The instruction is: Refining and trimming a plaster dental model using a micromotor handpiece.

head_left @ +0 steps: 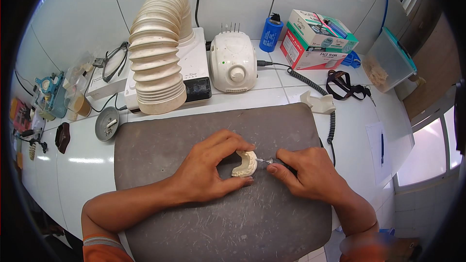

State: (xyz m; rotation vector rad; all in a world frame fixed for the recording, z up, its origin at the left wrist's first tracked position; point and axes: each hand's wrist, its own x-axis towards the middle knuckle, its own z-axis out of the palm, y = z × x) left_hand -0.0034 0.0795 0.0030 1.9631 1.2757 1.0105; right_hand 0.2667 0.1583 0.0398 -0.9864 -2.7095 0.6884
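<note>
My left hand (210,166) grips a cream-coloured dental cast (246,164) between thumb and fingers, above the grey mat. The cast is horseshoe-shaped, with a row of teeth along its outer curve. In my right hand (310,172) is a dark rotary handpiece (284,165), held like a pen. Its thin bit points left and reaches the cast's right side; whether it touches the teeth I cannot tell. Most of the handpiece's body is hidden by my right fingers.
The grey mat (160,160) lies on a white tiled bench. Behind it stand a ribbed suction hose (158,48) and a white control unit (234,63) with a coiled cord. Mask boxes (315,43), a blue bottle (271,34), a cream block (318,102) and straps (347,86) sit at right; an ashtray (107,123) at left.
</note>
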